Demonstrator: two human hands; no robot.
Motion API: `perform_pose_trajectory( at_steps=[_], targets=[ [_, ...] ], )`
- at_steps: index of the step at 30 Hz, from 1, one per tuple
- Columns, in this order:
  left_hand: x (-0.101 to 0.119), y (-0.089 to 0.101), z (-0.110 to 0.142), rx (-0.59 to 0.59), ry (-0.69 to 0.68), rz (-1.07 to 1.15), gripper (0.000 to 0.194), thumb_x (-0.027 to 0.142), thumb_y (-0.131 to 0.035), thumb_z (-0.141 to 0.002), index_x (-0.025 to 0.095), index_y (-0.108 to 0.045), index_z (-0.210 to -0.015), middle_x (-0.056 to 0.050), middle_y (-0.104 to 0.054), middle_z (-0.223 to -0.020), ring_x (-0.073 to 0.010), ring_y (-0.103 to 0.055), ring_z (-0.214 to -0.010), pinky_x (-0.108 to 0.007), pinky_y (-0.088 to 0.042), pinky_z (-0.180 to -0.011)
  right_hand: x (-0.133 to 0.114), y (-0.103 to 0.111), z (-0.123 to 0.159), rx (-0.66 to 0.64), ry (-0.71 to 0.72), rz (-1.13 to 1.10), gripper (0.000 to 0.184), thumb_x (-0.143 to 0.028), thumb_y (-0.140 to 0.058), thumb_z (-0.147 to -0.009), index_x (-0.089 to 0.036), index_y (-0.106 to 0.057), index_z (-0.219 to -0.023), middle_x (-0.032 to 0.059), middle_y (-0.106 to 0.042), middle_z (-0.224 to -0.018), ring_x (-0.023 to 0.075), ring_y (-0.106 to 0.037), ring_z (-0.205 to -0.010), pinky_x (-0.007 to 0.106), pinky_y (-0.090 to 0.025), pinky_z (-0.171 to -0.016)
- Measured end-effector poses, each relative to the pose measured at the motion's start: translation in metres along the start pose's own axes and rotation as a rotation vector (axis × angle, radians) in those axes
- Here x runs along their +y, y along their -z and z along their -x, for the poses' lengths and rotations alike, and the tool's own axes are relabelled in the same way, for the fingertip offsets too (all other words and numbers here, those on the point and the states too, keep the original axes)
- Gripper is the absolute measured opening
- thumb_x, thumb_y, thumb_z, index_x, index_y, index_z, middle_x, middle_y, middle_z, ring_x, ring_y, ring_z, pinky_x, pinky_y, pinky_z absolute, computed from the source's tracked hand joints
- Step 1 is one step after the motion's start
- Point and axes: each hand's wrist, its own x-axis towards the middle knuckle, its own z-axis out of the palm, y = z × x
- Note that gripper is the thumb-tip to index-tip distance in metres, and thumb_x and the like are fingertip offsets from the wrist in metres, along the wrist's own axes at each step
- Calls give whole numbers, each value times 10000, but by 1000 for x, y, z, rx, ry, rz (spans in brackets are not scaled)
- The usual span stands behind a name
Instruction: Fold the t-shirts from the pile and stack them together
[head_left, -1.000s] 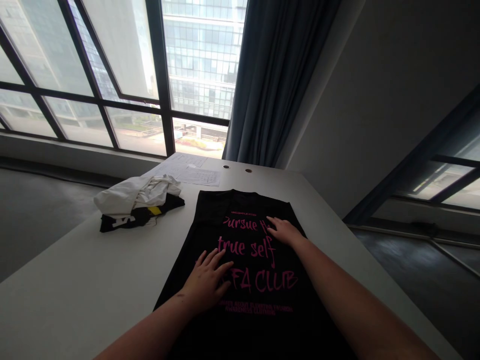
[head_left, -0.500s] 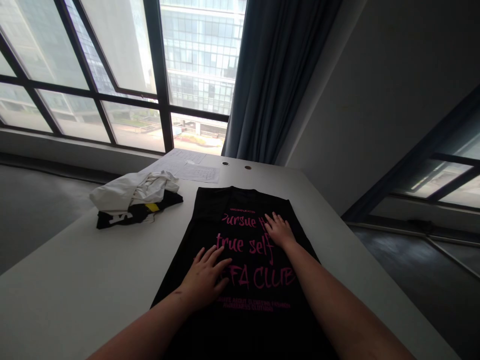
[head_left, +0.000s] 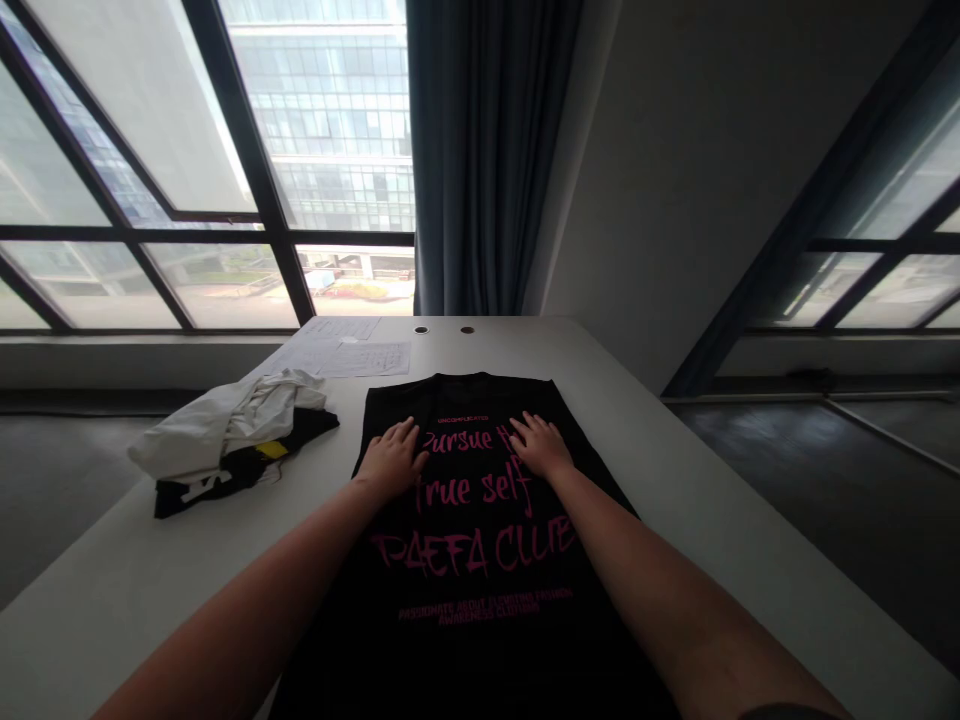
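Note:
A black T-shirt [head_left: 472, 650] with pink lettering lies spread on the white table, its collar end away from me. My left hand [head_left: 391, 459] rests flat on the shirt's upper left part, beside the top lines of print, fingers stretched out. On the upper right part lies my right hand [head_left: 541, 446], also flat with fingers apart, covering the end of a printed line. Neither hand grips the cloth. The shirt's sleeves do not show.
A crumpled white garment [head_left: 217, 425] lies on a black one [head_left: 247, 463] with a yellow patch, left of the shirt. Papers [head_left: 360, 357] lie at the far left of the table [head_left: 525, 345], near two round cable holes. A blue curtain [head_left: 487, 160] and windows stand behind.
My left hand has slid forward over the shirt, from the lower print to its upper left part. My right hand stays at the upper right. The view has levelled and turned slightly right.

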Motion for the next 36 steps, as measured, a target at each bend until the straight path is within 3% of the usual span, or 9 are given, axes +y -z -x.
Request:
perform_pose_trajectory(
  at_steps=[3, 5, 8, 12, 16, 21, 26, 31, 36],
  targets=[
    [-11, -8, -70, -46, 144, -4, 667, 491, -369, -1033, 174, -355, -1620, -108, -306, -1705, -291, -224, -1590, -495, -259, -1248, -1, 2, 1, 23, 1, -31, 558, -482, -419, -1045, -286, -499, -1560, 98, -375, -1674, 305, -323, -1539, 503, -222, -1238],
    [-13, -18, -103, -72, 171, -5, 659, 483, -305, -1044, 165, -363, -1618, -105, -322, -1699, -283, -220, -1592, -503, -212, -1268, -1, 3, 2, 38, -2, -49, 550, -475, -430, -1040, -280, -519, -1547, 98, -390, -1666, 304, -335, -1533, 499, -226, -1237],
    [-13, -36, -133, -108, 202, -6, 690, 543, -285, -1027, 206, -367, -1624, -95, -288, -1711, -308, -228, -1588, -531, -231, -1257, 0, 3, 3, 56, -3, -68, 540, -461, -445, -1036, -276, -537, -1534, 97, -408, -1656, 301, -352, -1522, 491, -227, -1238],
    [-19, -53, -155, -114, 296, -10, 786, 683, -256, -984, 269, -321, -1648, -89, -188, -1741, -383, -154, -1596, -609, -250, -1221, 0, 3, 4, 70, -1, -82, 535, -458, -443, -1037, -275, -542, -1530, 92, -412, -1654, 300, -349, -1520, 491, -217, -1242],
    [-29, -58, -168, -97, 307, -5, 760, 684, -271, -980, 315, -333, -1641, -67, -199, -1740, -378, -159, -1596, -626, -243, -1218, -1, 4, 5, 73, -7, -86, 531, -452, -449, -1035, -275, -545, -1527, 92, -419, -1650, 303, -348, -1517, 499, -205, -1247],
    [-29, -60, -166, -56, 179, 7, 712, 620, -243, -1018, 277, -354, -1633, -77, -232, -1734, -331, -188, -1596, -602, -173, -1261, -1, 5, 5, 84, 3, -100, 518, -433, -450, -1032, -255, -575, -1502, 96, -444, -1633, 292, -372, -1502, 480, -221, -1244],
    [-24, -57, -152, 203, 248, -62, 698, 541, -233, -1050, 215, -253, -1667, -121, -178, -1743, -366, -131, -1603, -601, -152, -1264, 0, 6, 5, 98, 12, -110, 515, -433, -449, -1027, -252, -592, -1487, 94, -468, -1617, 291, -389, -1490, 477, -240, -1237],
    [-26, -54, -153, 29, 368, -47, 648, 472, -263, -1033, 168, -451, -1573, -183, -372, -1661, -371, -330, -1540, -593, -324, -1192, -1, 7, 6, 97, 1, -126, 509, -430, -455, -1025, -260, -595, -1484, 81, -469, -1618, 285, -383, -1495, 474, -236, -1239],
    [-27, -55, -157, 13, 298, -46, 678, 496, -199, -1042, 180, -381, -1614, -134, -294, -1705, -318, -255, -1579, -575, -231, -1252, -1, 8, 8, 99, 3, -143, 500, -416, -461, -1026, -256, -599, -1479, 82, -471, -1616, 283, -386, -1492, 466, -233, -1241]
  ],
)
